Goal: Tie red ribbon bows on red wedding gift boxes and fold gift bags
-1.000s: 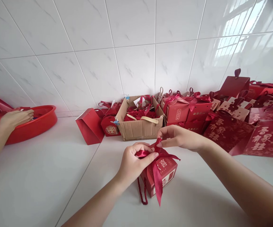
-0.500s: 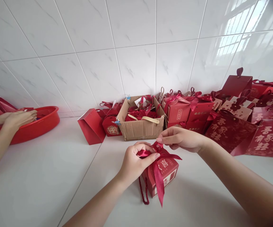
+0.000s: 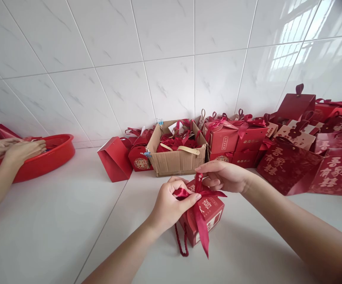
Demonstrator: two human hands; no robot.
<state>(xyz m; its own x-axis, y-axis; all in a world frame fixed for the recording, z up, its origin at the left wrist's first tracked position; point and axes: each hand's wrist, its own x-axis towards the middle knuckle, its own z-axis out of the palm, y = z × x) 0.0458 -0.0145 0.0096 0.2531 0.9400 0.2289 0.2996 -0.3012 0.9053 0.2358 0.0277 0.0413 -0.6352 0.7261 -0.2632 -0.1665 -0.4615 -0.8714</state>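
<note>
A small red gift box (image 3: 211, 209) with pale printed characters sits on the white surface in front of me. A glossy crimson ribbon (image 3: 202, 228) crosses its top, one tail hanging down the near side. My left hand (image 3: 171, 203) pinches the ribbon at the crossing, thumb on top. Just above the box, my right hand (image 3: 222, 175) grips an upright part of the ribbon between thumb and fingers. A dark red twisted cord (image 3: 185, 246) loops down at the box's left side. The left fingertips are partly hidden behind ribbon.
Behind the box stands an open cardboard box (image 3: 177, 162) holding red ribbons. A red folded carton (image 3: 115, 159) is left of it; red gift bags (image 3: 289, 167) crowd the right. At far left, another person's hands (image 3: 25, 150) are over a red basin (image 3: 49, 163).
My right hand has shifted slightly left, and the ribbon part it holds now stands more upright. The hanging tail has swung a little right. My left hand keeps its pinch.
</note>
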